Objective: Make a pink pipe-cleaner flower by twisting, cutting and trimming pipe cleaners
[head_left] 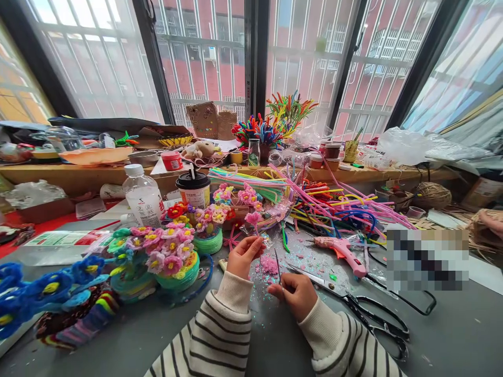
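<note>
My left hand (244, 257) pinches the thin stem of a small pink fuzzy flower (253, 218), its head standing above the fingertips. In my right hand (296, 294) is a thin, dark, pointed tool (277, 264), tip upward; its exact kind is hard to make out. Between the hands, a heap of pink fluff clippings (269, 265) lies on the grey table (271, 351) among glitter. Large black-handled scissors (353, 301) rest open just right of my right hand. Beyond them lies a pink glue gun (341, 252).
Pots of fuzzy flowers (171, 256) and blue flowers (51, 288) crowd the left. A plastic bottle (143, 196) and a lidded cup (193, 188) stand behind. Bundles of pipe cleaners (346, 201) spread across the back right. At the far right edge, another person's hand (493, 222) shows.
</note>
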Demonstrator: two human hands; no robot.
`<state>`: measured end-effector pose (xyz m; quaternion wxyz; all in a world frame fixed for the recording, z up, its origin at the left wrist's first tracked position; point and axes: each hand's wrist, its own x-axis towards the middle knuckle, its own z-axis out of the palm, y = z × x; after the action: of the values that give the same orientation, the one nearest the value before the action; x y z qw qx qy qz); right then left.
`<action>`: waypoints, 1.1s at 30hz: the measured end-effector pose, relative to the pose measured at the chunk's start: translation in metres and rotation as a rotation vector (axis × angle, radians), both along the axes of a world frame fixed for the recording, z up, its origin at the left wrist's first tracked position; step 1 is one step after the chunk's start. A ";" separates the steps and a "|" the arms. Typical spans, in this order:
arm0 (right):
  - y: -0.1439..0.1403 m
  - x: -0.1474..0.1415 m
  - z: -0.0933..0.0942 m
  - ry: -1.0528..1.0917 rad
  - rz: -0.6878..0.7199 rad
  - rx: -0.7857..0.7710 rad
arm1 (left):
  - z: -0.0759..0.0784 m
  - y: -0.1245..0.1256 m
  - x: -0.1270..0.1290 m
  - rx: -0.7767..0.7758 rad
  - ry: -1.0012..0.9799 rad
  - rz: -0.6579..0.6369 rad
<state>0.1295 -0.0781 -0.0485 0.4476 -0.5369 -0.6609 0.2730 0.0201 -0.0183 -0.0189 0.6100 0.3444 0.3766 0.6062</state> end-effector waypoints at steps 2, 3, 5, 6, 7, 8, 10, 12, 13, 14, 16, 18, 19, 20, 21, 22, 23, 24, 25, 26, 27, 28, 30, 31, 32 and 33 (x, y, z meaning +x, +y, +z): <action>0.002 0.003 0.002 0.057 -0.025 -0.022 | 0.000 -0.001 0.000 -0.007 0.051 -0.034; 0.003 0.005 0.003 0.074 -0.043 -0.024 | 0.000 -0.001 0.000 -0.004 0.071 -0.049; 0.007 0.010 0.006 0.108 -0.081 -0.018 | 0.001 -0.002 0.001 0.011 0.107 -0.084; 0.009 0.012 0.008 0.137 -0.102 -0.011 | 0.001 -0.003 0.001 0.023 0.129 -0.109; 0.011 0.014 0.010 0.174 -0.119 -0.002 | 0.001 -0.004 0.002 0.037 0.150 -0.142; 0.013 0.016 0.011 0.219 -0.137 0.006 | 0.000 -0.005 0.003 0.053 0.170 -0.180; 0.018 0.018 0.014 0.310 -0.160 0.011 | -0.001 -0.007 0.005 0.082 0.206 -0.250; 0.022 0.019 0.015 0.371 -0.162 0.007 | -0.002 -0.008 0.007 0.103 0.218 -0.306; 0.023 0.018 0.015 0.392 -0.156 0.006 | -0.003 -0.008 0.008 0.114 0.213 -0.334; 0.024 0.018 0.015 0.408 -0.144 0.005 | -0.004 -0.008 0.008 0.124 0.205 -0.361; 0.025 0.017 0.014 0.434 -0.120 -0.005 | -0.006 -0.008 0.009 0.142 0.192 -0.410; 0.025 0.018 0.013 0.459 -0.114 -0.020 | -0.008 -0.008 0.009 0.138 0.211 -0.444; 0.025 0.019 0.013 0.474 -0.127 -0.022 | -0.008 -0.008 0.009 0.124 0.236 -0.458; 0.025 0.020 0.013 0.493 -0.150 -0.017 | -0.009 -0.008 0.008 0.108 0.264 -0.479; 0.025 0.021 0.014 0.513 -0.178 -0.008 | -0.009 -0.009 0.008 0.090 0.293 -0.507; 0.025 0.022 0.015 0.531 -0.206 0.003 | -0.010 -0.009 0.009 0.076 0.321 -0.539; 0.025 0.023 0.015 0.546 -0.229 0.011 | -0.011 -0.010 0.009 0.070 0.342 -0.570; 0.026 0.024 0.016 0.556 -0.242 0.014 | -0.011 -0.010 0.009 0.070 0.355 -0.596; 0.026 0.025 0.017 0.562 -0.245 0.012 | -0.012 -0.011 0.010 0.074 0.360 -0.612; 0.026 0.026 0.017 0.567 -0.242 0.005 | -0.012 -0.011 0.010 0.077 0.363 -0.616; 0.027 0.027 0.016 0.574 -0.238 -0.004 | -0.012 -0.011 0.010 0.074 0.363 -0.609; 0.027 0.028 0.015 0.581 -0.231 -0.018 | -0.012 -0.011 0.010 0.065 0.358 -0.593; 0.028 0.029 0.011 0.582 -0.213 -0.051 | -0.010 -0.011 0.009 0.038 0.332 -0.549; 0.028 0.030 0.009 0.566 -0.196 -0.066 | -0.009 -0.010 0.008 0.022 0.309 -0.525; 0.027 0.030 0.007 0.536 -0.172 -0.077 | -0.008 -0.009 0.007 0.005 0.281 -0.506; 0.026 0.029 0.005 0.489 -0.140 -0.079 | -0.007 -0.009 0.006 -0.011 0.250 -0.494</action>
<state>0.1584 -0.0520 -0.0436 0.5907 -0.5163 -0.4830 0.3888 0.0265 -0.0270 -0.0256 0.6900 0.4944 0.3570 0.3900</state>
